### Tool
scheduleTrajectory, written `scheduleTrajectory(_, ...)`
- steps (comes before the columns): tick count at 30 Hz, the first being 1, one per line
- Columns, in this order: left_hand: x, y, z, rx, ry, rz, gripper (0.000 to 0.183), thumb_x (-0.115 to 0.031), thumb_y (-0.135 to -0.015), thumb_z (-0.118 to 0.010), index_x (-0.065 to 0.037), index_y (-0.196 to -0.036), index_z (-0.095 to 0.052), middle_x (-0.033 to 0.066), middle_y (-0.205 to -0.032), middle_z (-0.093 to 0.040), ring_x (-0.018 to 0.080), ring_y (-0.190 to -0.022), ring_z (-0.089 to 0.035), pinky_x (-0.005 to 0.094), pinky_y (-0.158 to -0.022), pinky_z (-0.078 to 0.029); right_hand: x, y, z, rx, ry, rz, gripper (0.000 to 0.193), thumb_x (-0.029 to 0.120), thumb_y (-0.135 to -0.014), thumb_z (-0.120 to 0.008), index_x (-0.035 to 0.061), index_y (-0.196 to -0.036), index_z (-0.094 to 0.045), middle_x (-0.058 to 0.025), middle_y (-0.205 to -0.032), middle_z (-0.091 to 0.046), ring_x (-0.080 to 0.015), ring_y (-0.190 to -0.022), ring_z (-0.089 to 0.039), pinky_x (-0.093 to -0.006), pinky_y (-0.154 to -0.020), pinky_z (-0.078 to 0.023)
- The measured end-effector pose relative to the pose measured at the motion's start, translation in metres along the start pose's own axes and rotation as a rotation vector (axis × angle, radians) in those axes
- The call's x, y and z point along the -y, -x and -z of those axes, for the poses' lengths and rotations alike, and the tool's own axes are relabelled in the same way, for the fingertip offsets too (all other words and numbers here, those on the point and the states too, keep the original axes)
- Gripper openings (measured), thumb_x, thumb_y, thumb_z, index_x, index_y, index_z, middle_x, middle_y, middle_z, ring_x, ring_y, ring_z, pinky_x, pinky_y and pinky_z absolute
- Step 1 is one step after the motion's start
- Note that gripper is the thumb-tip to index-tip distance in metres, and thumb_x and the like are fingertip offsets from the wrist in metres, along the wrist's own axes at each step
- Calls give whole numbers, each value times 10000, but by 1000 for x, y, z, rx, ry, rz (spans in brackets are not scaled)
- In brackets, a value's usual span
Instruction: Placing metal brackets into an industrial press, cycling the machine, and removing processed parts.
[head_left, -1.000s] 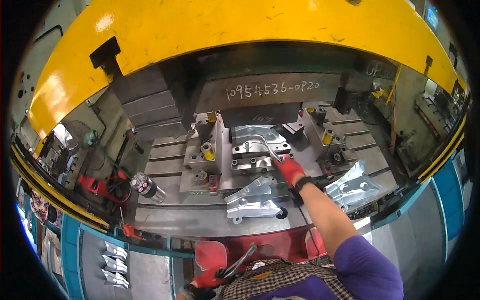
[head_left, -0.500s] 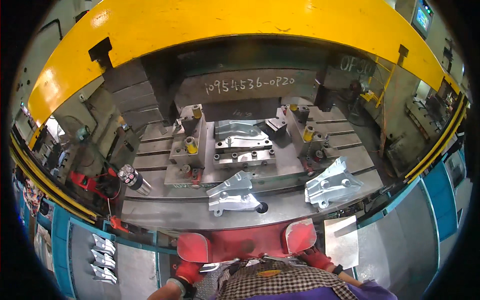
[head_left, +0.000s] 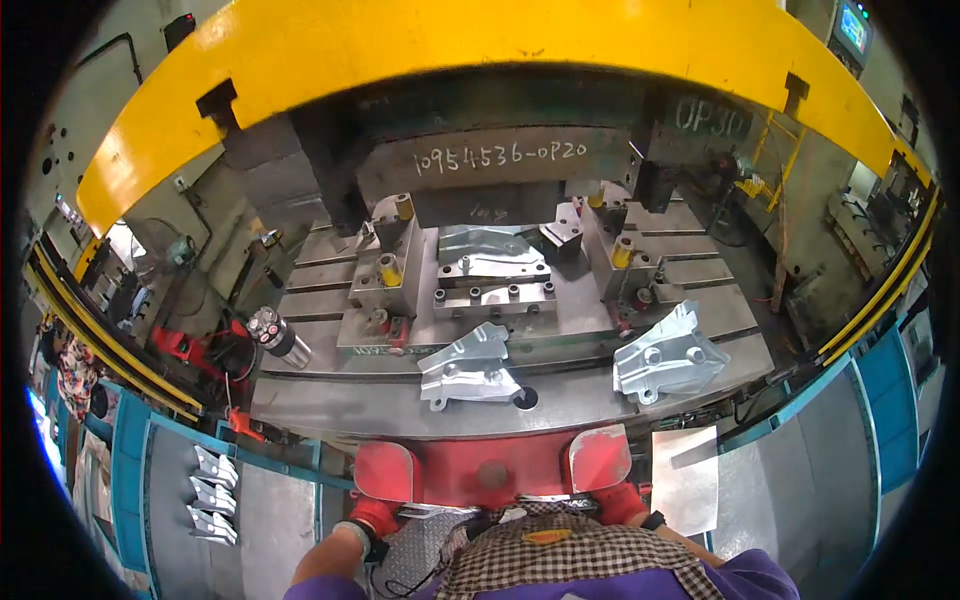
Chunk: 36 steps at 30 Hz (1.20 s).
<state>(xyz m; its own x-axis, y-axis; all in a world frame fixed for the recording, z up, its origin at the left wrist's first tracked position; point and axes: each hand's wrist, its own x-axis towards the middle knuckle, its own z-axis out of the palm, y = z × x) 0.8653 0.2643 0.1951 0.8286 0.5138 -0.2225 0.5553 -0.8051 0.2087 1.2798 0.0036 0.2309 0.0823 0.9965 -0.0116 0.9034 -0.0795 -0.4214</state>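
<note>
My left hand (head_left: 376, 516), in a red glove, is at the underside of the left red guard (head_left: 384, 471) on a red control stand (head_left: 480, 472). My right hand (head_left: 619, 503), also red-gloved, reaches in beneath the right guard (head_left: 600, 460). The guards cover the fingers of both hands, so I cannot see how they are bent. Beyond the stand, one stamped metal bracket (head_left: 468, 366) lies on the press bed's front ledge, left of a dark round hole. Another bracket (head_left: 670, 353) lies to the right. A formed metal part (head_left: 495, 255) sits in the lower die.
A yellow press beam (head_left: 480, 35) arches over the die. A metal flask-like cylinder (head_left: 280, 338) stands at the bed's left. Several brackets (head_left: 213, 496) lie on the left side table (head_left: 275, 520). A pale sheet (head_left: 686, 480) is right of the control stand.
My right hand has moved inward and under the right guard; its fingers showed before and are now hidden. My left hand has shifted slightly up against its guard. The whole view has tilted a little.
</note>
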Motion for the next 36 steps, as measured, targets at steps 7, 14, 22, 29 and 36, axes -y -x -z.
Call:
scheduleTrajectory(7, -11, 1, 15, -31, 47, 7, 484, -400, -679, -688, -148, -1086, -613, 140, -1153, -602, 361, -1112, -535, 459, -947, -418, -8, 3, -6, 99, -14, -36, 460, 266, -701, -637, 133, -1138, -584, -141, -1207, -571, -341, -1155, -514, -455, -967, -411)
scheduleTrajectory(14, -5, 3, 6, -23, 3, 7, 551, -429, -683, -654, -187, -1172, -577, 101, -1232, -574, 342, -1172, -502, 493, -964, -395, -19, 5, -28, -64, -32, 31, 478, 318, -716, -664, 141, -1151, -580, -126, -1203, -575, -332, -1156, -512, -446, -974, -406)
scheduleTrajectory(22, -34, 15, 29, 53, 420, -18, 544, -458, -704, -703, -115, -1119, -618, 146, -1146, -606, 325, -1101, -548, 433, -903, -443, -3, 19, -2, 77, -105, -138, 562, 400, -759, -648, 179, -1262, -531, -147, -1336, -485, -391, -1195, -464, -477, -1011, -368)
scheduleTrajectory(29, -28, -146, 114, 39, 1095, -44, 356, -301, -934, -557, -61, -1195, -518, 35, -1023, -620, 139, -891, -590, 277, -724, -483, 23, 25, 20, 92, -527, -310, 553, 441, -806, -611, 168, -1278, -521, -147, -1206, -583, -324, -1127, -543, -414, -959, -424)
scheduleTrajectory(36, -31, -338, 194, -126, 892, -238, 349, -152, -883, -491, -54, -1215, -537, 81, -873, -661, 221, -720, -603, 317, -659, -486, 39, 20, 26, -243, -892, -536, 293, 208, -862, -604, 69, -1117, -569, -57, -961, -645, -208, -890, -619, -328, -760, -479)
